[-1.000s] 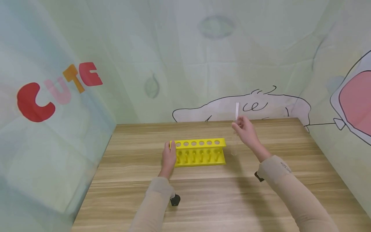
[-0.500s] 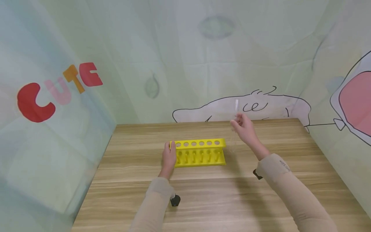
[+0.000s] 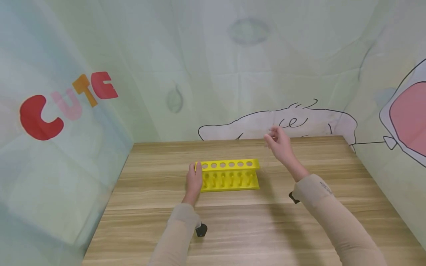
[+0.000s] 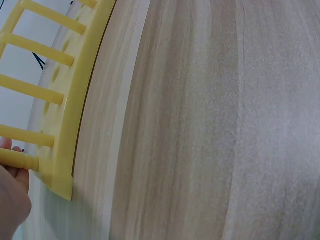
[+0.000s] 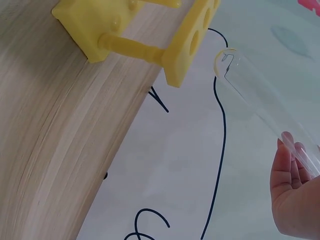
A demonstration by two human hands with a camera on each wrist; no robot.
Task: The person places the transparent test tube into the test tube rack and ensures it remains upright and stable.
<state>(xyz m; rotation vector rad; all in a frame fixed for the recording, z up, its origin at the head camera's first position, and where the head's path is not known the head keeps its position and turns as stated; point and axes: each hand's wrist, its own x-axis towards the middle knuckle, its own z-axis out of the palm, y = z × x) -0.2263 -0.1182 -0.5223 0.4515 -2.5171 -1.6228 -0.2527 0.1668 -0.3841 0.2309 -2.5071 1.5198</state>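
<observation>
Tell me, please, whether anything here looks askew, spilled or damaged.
Nothing stands out. The yellow plastic test-tube rack stands upright on the wood-grain table, gripped by the left hand; the right hand holds a clear, slender test tube showing no visible crack. I see no spill.

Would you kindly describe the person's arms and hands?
The left hand and right hand wear no gloves. The left sleeve and right sleeve are long and beige; the right one has a dark mark, too small to read. A black object shows beside the left sleeve, a second black object beside the right.
</observation>
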